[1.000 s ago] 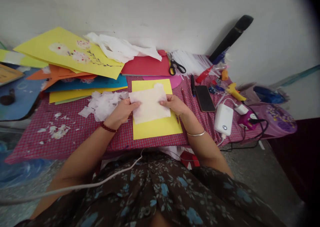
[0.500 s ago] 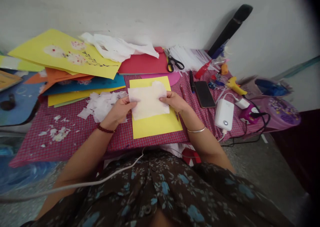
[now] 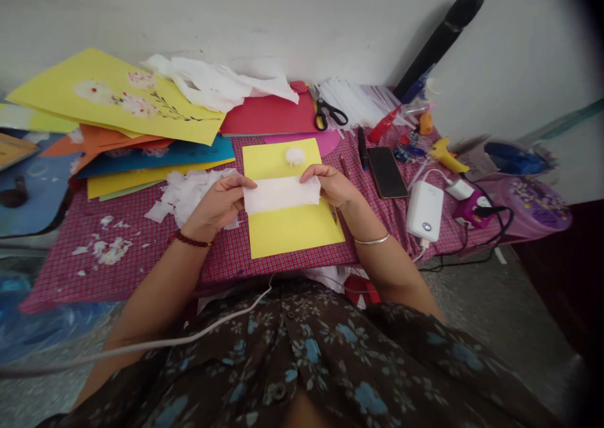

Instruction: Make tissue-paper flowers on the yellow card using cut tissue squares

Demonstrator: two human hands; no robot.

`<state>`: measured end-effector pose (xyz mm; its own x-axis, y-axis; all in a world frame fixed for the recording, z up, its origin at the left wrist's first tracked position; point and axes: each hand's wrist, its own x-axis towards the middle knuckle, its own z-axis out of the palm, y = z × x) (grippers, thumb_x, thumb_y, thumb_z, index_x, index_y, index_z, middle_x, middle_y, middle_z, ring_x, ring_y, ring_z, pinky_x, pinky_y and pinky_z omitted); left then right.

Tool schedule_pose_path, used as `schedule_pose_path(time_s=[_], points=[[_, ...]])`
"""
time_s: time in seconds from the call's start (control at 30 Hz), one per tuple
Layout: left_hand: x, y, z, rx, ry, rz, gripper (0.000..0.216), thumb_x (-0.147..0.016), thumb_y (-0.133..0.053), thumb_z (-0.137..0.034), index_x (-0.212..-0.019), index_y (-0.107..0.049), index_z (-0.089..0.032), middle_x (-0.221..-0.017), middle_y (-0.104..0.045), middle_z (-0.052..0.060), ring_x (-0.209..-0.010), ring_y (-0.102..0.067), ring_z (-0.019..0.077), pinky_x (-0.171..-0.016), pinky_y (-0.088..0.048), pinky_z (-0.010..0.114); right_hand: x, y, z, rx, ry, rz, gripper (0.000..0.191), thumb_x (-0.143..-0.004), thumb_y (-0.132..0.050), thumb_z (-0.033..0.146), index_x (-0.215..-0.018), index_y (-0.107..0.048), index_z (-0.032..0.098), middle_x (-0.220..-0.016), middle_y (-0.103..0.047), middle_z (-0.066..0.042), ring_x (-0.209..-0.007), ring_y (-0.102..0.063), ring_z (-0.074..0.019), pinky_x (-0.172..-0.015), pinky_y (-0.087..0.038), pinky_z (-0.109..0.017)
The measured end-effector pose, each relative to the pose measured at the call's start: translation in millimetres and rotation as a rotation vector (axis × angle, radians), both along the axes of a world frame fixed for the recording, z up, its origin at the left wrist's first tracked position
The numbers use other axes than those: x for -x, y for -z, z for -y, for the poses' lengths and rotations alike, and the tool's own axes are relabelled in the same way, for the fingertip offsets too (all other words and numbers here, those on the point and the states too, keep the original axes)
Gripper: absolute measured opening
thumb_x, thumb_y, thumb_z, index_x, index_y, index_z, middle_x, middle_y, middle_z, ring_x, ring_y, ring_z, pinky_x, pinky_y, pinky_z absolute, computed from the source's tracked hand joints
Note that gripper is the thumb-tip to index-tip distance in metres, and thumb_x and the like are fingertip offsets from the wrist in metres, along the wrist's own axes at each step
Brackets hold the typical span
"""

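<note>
A white tissue sheet point(image 3: 282, 193), folded into a narrow strip, is stretched between both hands. My left hand point(image 3: 221, 200) pinches its left end and my right hand point(image 3: 333, 184) pinches its right end. The strip hovers just over a yellow card point(image 3: 287, 226) lying on the red checked cloth point(image 3: 141, 252). A small white tuft of tissue point(image 3: 295, 156) rests on the card's far edge. A heap of torn white tissue pieces point(image 3: 186, 195) lies beside my left hand.
Coloured card sheets point(image 3: 136, 126) are stacked at the back left with crumpled white tissue point(image 3: 217, 85) on top. Scissors point(image 3: 328, 112), a black marker point(image 3: 362, 148), a phone point(image 3: 387, 172), a white power bank point(image 3: 425, 210) with cables and a yellow glue gun point(image 3: 443, 154) lie to the right.
The tissue sheet, held wide and tall before, is now folded down into a narrow strip between my hands. A small white tuft now shows on the card's far edge.
</note>
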<state>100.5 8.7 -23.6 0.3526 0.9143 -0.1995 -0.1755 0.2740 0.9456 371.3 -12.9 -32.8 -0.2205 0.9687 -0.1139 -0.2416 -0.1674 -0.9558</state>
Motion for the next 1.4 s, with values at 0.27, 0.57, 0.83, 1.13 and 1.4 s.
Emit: schedule_pose_path(time_s=[0.27, 0.57, 0.83, 1.13, 1.4], points=[[1, 2.0, -2, -0.023, -0.010, -0.007, 0.011, -0.065, -0.070, -0.014, -0.065, -0.070, -0.024, -0.075, -0.069, 0.000, -0.069, -0.062, 0.0164, -0.061, -0.053, 0.031, 1, -1.2, 1, -0.005, 0.004, 0.004, 0.026, -0.064, -0.085, 0.038, -0.070, -0.069, 0.019, -0.065, -0.067, 0.001, -0.056, -0.057, -0.0108, -0.055, -0.044, -0.023], [0, -1.3, -3, -0.067, -0.014, 0.003, 0.012, -0.069, -0.073, -0.029, -0.066, -0.068, -0.019, -0.069, -0.063, 0.001, -0.061, -0.057, 0.0131, -0.055, -0.047, 0.027, -1, 1.4, 1, -0.036, -0.014, 0.050, 0.025, -0.069, -0.081, 0.039, -0.073, -0.068, 0.019, -0.068, -0.065, 0.002, -0.059, -0.056, -0.0094, -0.055, -0.041, -0.022], [-3, 2.7, 0, -0.076, -0.035, -0.028, 0.033, -0.057, -0.075, -0.006, -0.087, -0.070, -0.018, -0.073, -0.062, -0.004, -0.062, -0.054, 0.0085, -0.055, -0.040, 0.020, -5, 1.7, 0, -0.060, -0.042, 0.149, 0.008, -0.070, -0.070, 0.026, -0.074, -0.069, 0.019, -0.067, -0.067, 0.002, -0.059, -0.055, -0.0091, -0.055, -0.039, -0.022], [-4, 7.5, -2, -0.164, -0.040, -0.060, 0.043, -0.055, -0.072, -0.005, -0.095, -0.067, -0.019, -0.091, -0.067, 0.000, -0.082, -0.062, 0.0142, -0.069, -0.047, 0.024, -25, -10.4, 1, -0.108, -0.156, 0.305, 0.014, -0.073, -0.065, 0.025, -0.081, -0.073, 0.017, -0.075, -0.069, 0.000, -0.064, -0.057, -0.0105, -0.062, -0.046, -0.023], [-5, 5.3, 2, -0.342, 0.019, -0.171, 0.050, -0.061, -0.068, -0.009, -0.110, -0.065, -0.019, -0.109, -0.065, 0.005, -0.098, -0.063, 0.0186, -0.080, -0.050, 0.029, -16, -10.6, 3, -0.135, -0.212, 0.315, 0.055, -0.079, -0.075, 0.057, -0.115, -0.064, 0.017, -0.078, -0.065, 0.001, -0.067, -0.057, -0.0125, -0.058, -0.044, -0.022]])
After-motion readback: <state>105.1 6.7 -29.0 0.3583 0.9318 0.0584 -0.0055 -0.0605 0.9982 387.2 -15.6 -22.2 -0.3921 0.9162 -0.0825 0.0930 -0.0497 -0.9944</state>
